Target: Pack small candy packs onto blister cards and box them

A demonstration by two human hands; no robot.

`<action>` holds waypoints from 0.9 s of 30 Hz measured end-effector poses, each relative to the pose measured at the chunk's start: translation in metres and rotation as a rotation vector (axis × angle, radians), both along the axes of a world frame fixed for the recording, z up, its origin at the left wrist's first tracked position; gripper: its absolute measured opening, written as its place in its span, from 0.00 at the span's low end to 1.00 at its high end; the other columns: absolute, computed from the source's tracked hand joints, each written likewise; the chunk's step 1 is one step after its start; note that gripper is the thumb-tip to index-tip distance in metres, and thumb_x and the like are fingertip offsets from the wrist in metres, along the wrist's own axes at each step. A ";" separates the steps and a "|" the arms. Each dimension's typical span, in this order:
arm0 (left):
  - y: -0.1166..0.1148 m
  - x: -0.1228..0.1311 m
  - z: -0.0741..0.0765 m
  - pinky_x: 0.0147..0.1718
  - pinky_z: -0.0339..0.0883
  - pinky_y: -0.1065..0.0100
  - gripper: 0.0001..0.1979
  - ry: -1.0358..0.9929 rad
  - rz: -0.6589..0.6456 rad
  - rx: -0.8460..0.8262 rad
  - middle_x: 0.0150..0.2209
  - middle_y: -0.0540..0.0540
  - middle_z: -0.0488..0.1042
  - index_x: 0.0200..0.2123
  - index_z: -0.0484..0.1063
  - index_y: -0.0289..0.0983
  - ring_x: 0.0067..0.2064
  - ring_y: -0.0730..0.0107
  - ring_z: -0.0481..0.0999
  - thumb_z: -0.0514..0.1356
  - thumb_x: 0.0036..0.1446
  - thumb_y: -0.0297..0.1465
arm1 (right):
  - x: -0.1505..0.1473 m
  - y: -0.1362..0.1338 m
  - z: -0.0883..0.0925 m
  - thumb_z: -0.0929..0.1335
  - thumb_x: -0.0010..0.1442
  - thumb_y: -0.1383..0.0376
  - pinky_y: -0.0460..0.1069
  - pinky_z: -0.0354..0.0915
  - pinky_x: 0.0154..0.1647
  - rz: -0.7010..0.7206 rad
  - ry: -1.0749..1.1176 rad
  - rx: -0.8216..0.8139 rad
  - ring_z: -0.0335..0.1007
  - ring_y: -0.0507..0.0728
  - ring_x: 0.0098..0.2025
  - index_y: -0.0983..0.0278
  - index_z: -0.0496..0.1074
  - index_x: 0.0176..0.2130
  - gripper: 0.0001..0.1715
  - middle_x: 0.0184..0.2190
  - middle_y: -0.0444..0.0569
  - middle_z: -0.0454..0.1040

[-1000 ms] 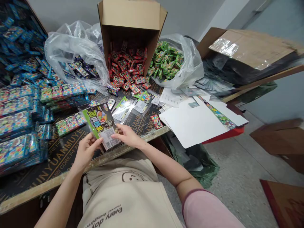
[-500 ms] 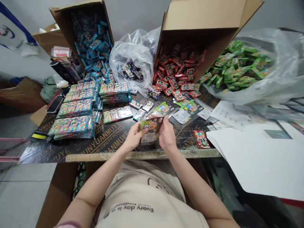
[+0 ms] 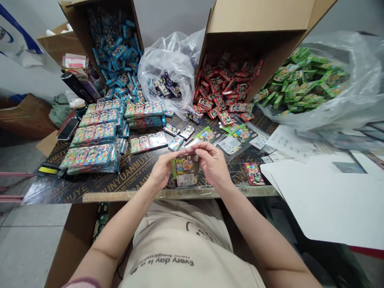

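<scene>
At a crowded worktable (image 3: 141,176), a person holds a printed packet (image 3: 185,170) upright in both hands, in front of and slightly left of the open carton of red sweets (image 3: 261,20), near the table's front edge. The right hand (image 3: 214,164) pinches the packet's top right corner between thumb and fingers, its grip closed; the left hand (image 3: 163,170) closes on the top left, fingers along the upper edge, though its thumb is hard to make out. Whether the packet is sealed or filled cannot be told, so this one is best judged as mid-handling. Similar flat packets (image 3: 235,140) lie before the carton, apparently waiting their turn. Well to the carton's left, neat stacks of sweet strips (image 3: 94,134) appear to be finished work, with a single strip (image 3: 149,143) lying closer to it. Much seems left: red sweets (image 3: 222,86) spill from the carton's mouth, purple sweets (image 3: 168,86) sit in a clear bag just left of it, blue sweets (image 3: 117,52) pile up farther left, and green sweets (image 3: 300,80) fill another bag to its right.
</scene>
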State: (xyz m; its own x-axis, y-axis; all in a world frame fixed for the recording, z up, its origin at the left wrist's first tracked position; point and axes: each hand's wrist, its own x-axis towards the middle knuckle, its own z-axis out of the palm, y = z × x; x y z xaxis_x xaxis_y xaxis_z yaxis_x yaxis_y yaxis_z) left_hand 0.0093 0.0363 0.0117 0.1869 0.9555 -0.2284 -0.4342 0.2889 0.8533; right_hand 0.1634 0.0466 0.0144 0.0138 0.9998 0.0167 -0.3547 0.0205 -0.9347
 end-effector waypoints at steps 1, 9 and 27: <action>0.002 -0.001 0.003 0.54 0.64 0.61 0.12 0.037 -0.019 0.023 0.39 0.44 0.82 0.33 0.82 0.36 0.49 0.57 0.78 0.67 0.46 0.37 | 0.003 0.000 0.000 0.71 0.52 0.66 0.48 0.71 0.39 -0.002 -0.061 0.051 0.77 0.52 0.33 0.60 0.77 0.32 0.04 0.29 0.43 0.80; -0.010 -0.008 0.010 0.39 0.74 0.65 0.05 0.740 0.276 0.888 0.34 0.43 0.82 0.33 0.82 0.39 0.36 0.65 0.81 0.68 0.52 0.32 | 0.035 -0.008 -0.001 0.68 0.61 0.69 0.52 0.73 0.49 0.026 -0.599 0.618 0.79 0.56 0.44 0.57 0.80 0.41 0.12 0.42 0.46 0.81; -0.014 -0.006 0.036 0.29 0.73 0.70 0.03 0.857 0.114 0.819 0.27 0.45 0.80 0.27 0.78 0.35 0.28 0.70 0.78 0.66 0.53 0.28 | 0.040 -0.012 0.026 0.72 0.57 0.63 0.47 0.74 0.33 0.143 -0.677 0.392 0.78 0.54 0.31 0.63 0.80 0.33 0.06 0.30 0.46 0.81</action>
State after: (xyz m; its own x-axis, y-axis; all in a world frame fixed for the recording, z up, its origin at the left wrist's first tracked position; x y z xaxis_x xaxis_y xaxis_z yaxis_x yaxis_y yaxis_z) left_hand 0.0031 0.0222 0.0475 0.1759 0.8763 0.4486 0.3794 -0.4808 0.7905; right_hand 0.2032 0.0349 0.0404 -0.2534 0.9107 0.3261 0.2640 0.3894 -0.8824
